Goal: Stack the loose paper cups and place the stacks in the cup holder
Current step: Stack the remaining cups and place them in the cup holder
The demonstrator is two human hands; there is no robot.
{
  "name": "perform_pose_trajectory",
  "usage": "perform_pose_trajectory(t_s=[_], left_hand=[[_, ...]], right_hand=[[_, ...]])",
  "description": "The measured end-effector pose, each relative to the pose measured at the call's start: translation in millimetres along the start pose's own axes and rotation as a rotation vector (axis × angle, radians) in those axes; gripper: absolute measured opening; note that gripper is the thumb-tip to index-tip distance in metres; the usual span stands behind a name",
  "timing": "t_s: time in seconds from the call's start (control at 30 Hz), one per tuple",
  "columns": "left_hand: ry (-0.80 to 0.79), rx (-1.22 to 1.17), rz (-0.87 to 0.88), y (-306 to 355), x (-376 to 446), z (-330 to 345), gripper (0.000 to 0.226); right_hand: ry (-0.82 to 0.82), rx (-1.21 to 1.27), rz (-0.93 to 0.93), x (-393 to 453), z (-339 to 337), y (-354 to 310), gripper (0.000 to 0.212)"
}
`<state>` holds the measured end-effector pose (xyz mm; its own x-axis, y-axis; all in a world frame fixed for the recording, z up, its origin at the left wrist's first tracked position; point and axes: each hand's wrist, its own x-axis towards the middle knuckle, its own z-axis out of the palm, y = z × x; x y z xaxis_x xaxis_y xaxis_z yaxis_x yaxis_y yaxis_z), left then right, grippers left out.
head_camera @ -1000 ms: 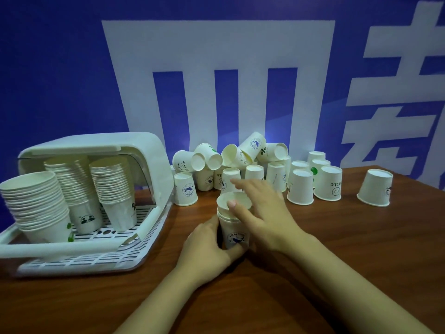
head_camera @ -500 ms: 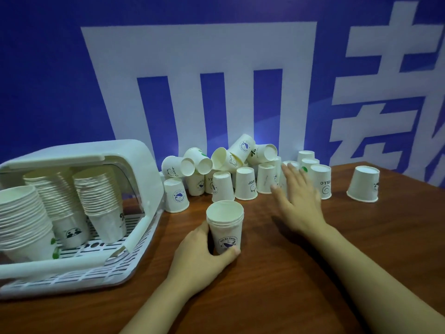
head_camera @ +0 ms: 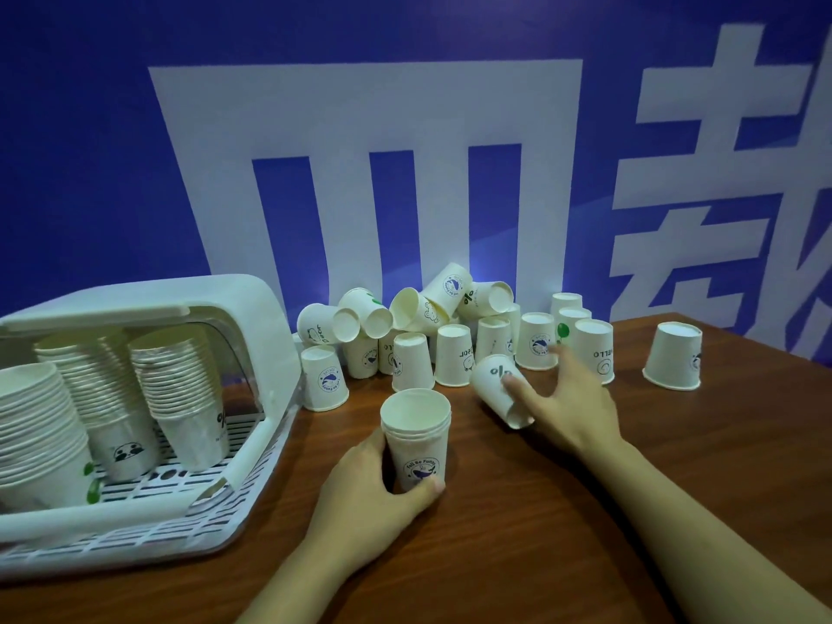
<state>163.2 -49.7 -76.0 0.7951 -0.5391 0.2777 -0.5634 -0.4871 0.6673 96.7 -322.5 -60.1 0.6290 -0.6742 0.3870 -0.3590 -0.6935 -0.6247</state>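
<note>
A short stack of white paper cups [head_camera: 418, 439] stands upright on the wooden table, and my left hand [head_camera: 376, 486] grips its lower part. To its right my right hand [head_camera: 565, 400] pinches a single tilted cup [head_camera: 495, 380] marked with a percent sign, thumb on its side, lifted off the table. Behind it, a heap of loose cups [head_camera: 432, 326] lies against the wall, some upside down, some on their sides. The white cup holder [head_camera: 265, 412] at the left holds three tall stacks [head_camera: 180, 389].
One upside-down cup [head_camera: 673, 355] stands alone at the far right. A blue wall with large white characters runs close behind the table. Bare wooden tabletop [head_camera: 562, 533] lies between my arms and in front.
My right hand reached from the stack to the heap, took the percent-sign cup and drew it back toward the stack. My left hand kept its hold on the stack.
</note>
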Motion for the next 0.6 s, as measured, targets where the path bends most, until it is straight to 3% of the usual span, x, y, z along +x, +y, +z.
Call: perform_pose_trajectory(t_s=[0.07,0.17,0.3,0.37,0.43,0.53,0.6], left_hand=[[0.004,0.002,0.001,0.6,0.1,0.0,0.053],[0.006,0.001,0.005,0.3,0.7,-0.1,0.055],[0.013,0.003,0.006,-0.9,0.4,1.1,0.056],[0.012,0.014,0.004,-1.2,0.2,1.2,0.057],[0.013,0.020,0.005,-1.3,0.5,1.3,0.062],[0.007,0.027,0.010,-0.5,1.5,1.0,0.071],[0.007,0.016,0.014,0.0,1.8,0.2,0.071]], right_hand=[[-0.134,-0.096,0.013,1.4,0.1,-3.2,0.069],[-0.222,-0.040,-0.026,1.2,2.6,-9.8,0.065],[-0.121,0.450,0.038,-4.2,8.1,-29.3,0.046],[-0.140,0.714,0.048,-5.4,0.6,-49.6,0.051],[-0.181,0.842,-0.048,-9.7,-9.4,-69.1,0.058],[-0.192,0.905,-0.232,-28.3,-16.8,-94.7,0.036],[-0.191,0.911,-0.295,-40.7,-16.9,-105.5,0.033]])
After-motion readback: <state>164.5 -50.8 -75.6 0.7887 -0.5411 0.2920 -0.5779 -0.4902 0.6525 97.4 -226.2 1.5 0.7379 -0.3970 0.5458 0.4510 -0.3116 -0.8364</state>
